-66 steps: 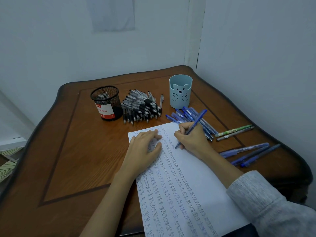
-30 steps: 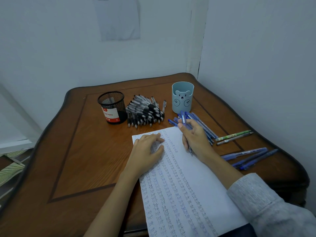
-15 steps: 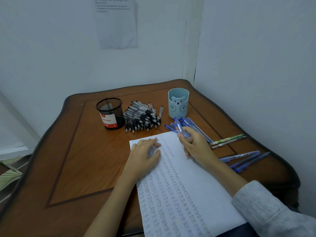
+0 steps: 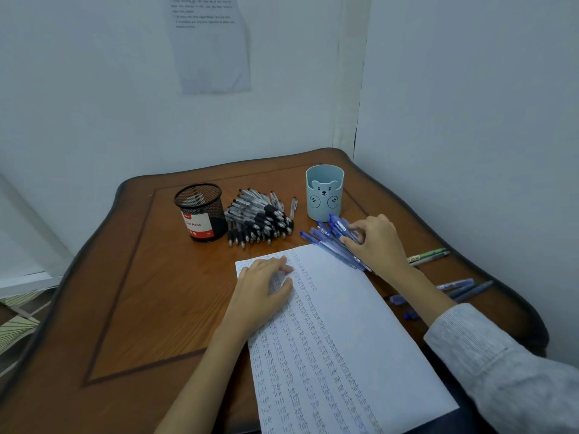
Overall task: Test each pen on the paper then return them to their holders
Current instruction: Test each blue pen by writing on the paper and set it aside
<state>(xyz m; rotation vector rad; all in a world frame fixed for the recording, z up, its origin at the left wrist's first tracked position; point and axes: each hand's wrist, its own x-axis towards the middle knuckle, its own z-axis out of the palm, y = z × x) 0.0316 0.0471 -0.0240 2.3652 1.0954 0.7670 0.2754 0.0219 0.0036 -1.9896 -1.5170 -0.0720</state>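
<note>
A dark wooden table (image 4: 125,308) is set into a corner of pale walls (image 4: 94,120) — a printed sheet (image 4: 213,57) (text unreadable) is stuck up; patterned floor (image 4: 15,327) is seen left.

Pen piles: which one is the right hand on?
The blue pile in front of the bear-face holder; the right hand has its fingers on it. The black pile by the mesh cup lies untouched, as do the loose pens further right.

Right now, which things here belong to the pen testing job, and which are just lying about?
Job: paper, blue pens, black pens, mesh holder, bear holder, green pen, loose pens at right.
Lying about: sheet on the wall, striped thing on the floor.
</note>
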